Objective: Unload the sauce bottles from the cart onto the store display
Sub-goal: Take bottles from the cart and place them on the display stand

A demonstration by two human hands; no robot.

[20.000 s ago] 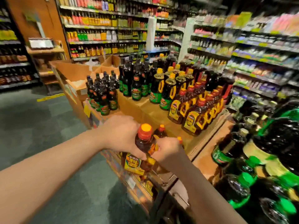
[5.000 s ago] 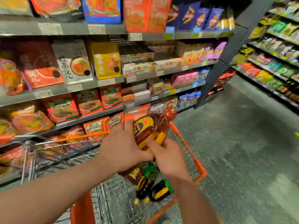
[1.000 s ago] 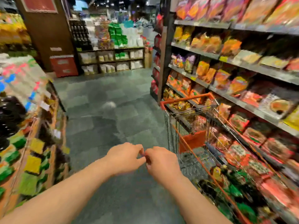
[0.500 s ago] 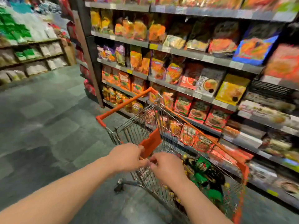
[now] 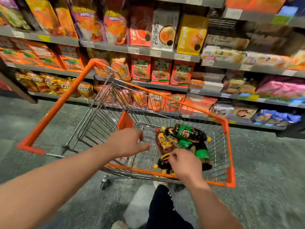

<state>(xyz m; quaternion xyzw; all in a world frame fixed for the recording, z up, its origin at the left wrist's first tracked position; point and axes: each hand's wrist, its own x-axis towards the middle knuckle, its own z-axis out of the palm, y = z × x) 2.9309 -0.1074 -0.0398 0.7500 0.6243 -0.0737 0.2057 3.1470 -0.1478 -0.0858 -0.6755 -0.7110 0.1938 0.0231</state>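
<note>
Down in the wire basket of the orange-rimmed metal shopping cart (image 5: pixel 228 146) lie the sauce bottles we are meant to unload — a reddish-brown bottle with a yellow label (image 5: pixel 163 142) on its side, two dark bottles with green labels (image 5: pixel 188 133) heaped just beside it, and a dark bottle with a yellow cap (image 5: pixel 162 164) nearest us, against the near wall of the basket. Our right hand (image 5: pixel 185 164) hangs over that nearest bottle with fingers curled downward; we cannot tell whether it already pinches the bottle or only touches it, since the hand hides the contact. Our left hand (image 5: pixel 127 142) reaches into the basket with fingers loosely spread, holding nothing, just short of the reddish-brown bottle. We judge this to be the pick-up step of another round: several bottles are left in the cart, so the unloading is not finished. The next move calls for closing each hand round a bottle's body or neck, lifting clear of the wire sides, then turning away to the display — which is not in view from here. Beyond the cart stand grey store shelves (image 5: pixel 145 52) packed with red, orange and yellow noodle packets (image 5: pixel 140 70), and below us grey floor (image 5: pixel 264 187) and a dark trouser leg (image 5: pixel 163 210).
</note>
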